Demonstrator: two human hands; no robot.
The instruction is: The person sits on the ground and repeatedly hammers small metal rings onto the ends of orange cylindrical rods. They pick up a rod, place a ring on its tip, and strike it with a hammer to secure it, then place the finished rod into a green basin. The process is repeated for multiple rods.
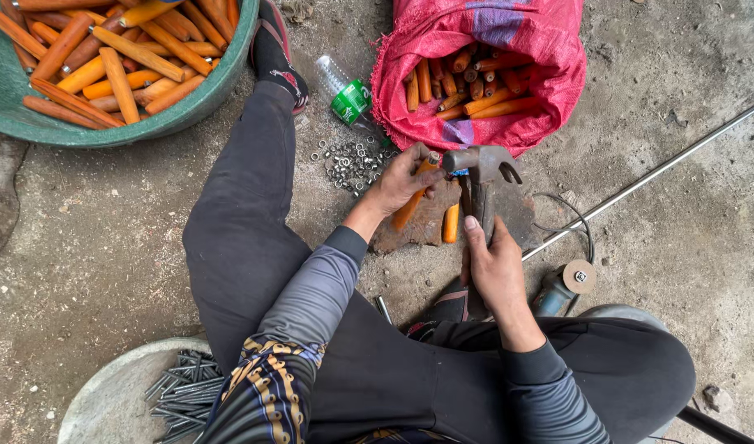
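My left hand grips an orange wooden handle, held upright-tilted on a worn wooden block. My right hand is closed on the shaft of a claw hammer, whose steel head sits right at the handle's top end. A second orange handle lies on the block between my hands. A pile of small metal nuts lies on the ground just left of my left hand.
A green basin of orange handles stands at top left. A red sack holds more. A crushed plastic bottle, a long metal rod, an angle grinder and a bowl of dark nails lie around.
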